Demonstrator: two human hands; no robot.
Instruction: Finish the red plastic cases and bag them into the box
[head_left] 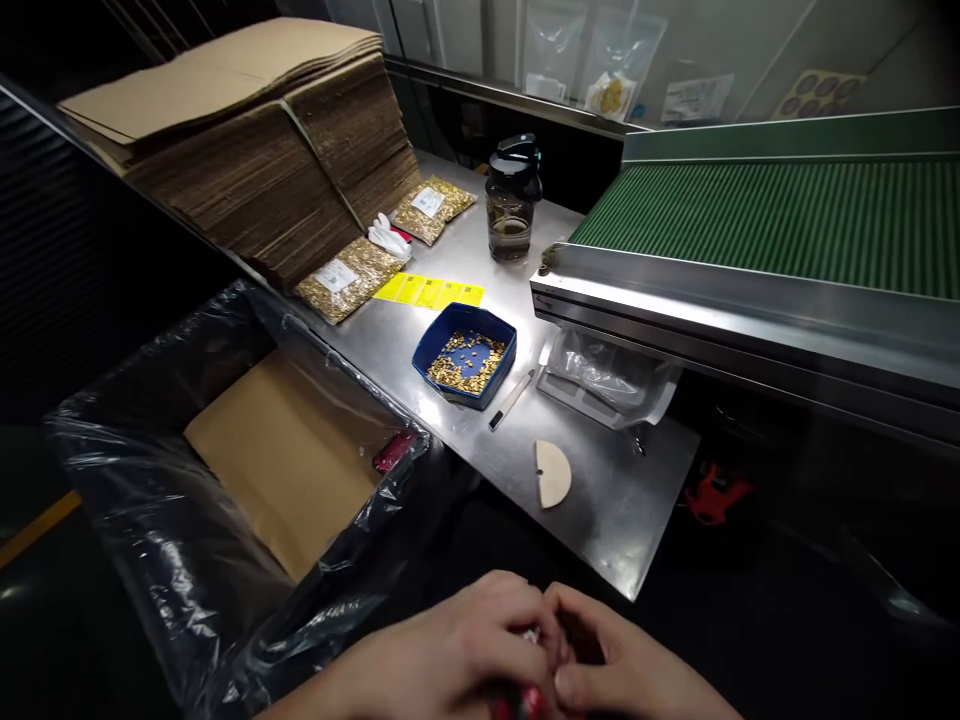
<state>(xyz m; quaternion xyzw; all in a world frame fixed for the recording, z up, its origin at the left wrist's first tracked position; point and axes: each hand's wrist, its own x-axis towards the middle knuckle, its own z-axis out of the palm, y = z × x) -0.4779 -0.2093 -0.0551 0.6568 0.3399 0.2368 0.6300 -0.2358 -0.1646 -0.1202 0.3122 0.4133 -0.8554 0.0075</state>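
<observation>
Fingers (525,625) of your left hand (450,650) and right hand (630,670) pinch shut together on a small red item (525,700), below the worktop (600,500) edge; it appears light, mostly hidden, best pinched at its sides.

A steel table (600,500) runs from near centre to the far left. On its far left end sits a stack of flattened cardboard (247,140), with two filled bags (349,280) (431,208) just in front of it. A row of labels (431,292) lies between those bags and a tray of small parts (465,357). A bottle (512,200) stands farther back. A conveyor (772,220) lies to the right. A bag-lined box (247,470) stands left of the table, near.
</observation>
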